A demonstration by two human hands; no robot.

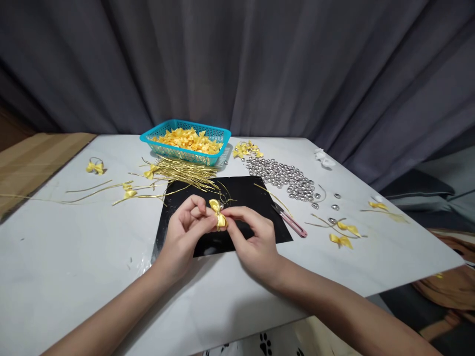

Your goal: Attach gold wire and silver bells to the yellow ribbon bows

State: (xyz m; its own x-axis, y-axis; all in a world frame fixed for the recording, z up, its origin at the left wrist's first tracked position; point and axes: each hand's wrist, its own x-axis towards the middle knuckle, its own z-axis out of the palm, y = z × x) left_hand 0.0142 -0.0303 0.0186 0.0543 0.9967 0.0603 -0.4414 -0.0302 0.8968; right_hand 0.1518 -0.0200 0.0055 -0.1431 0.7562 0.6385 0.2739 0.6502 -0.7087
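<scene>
Over black mat (249,192), L hand (181,232) & R hand (256,241) both pinch 1 bow (221,221) w/ wire (218,216) round it; looks part-done, ends sticking out. Basket (202,158) has more bows (189,140), prob. left to do.

A grey curtain (193,59) hangs behind the white bench (74,262); brown cardboard (44,155) lies at left; a crumpled white scrap (324,158) lies far right.
</scene>
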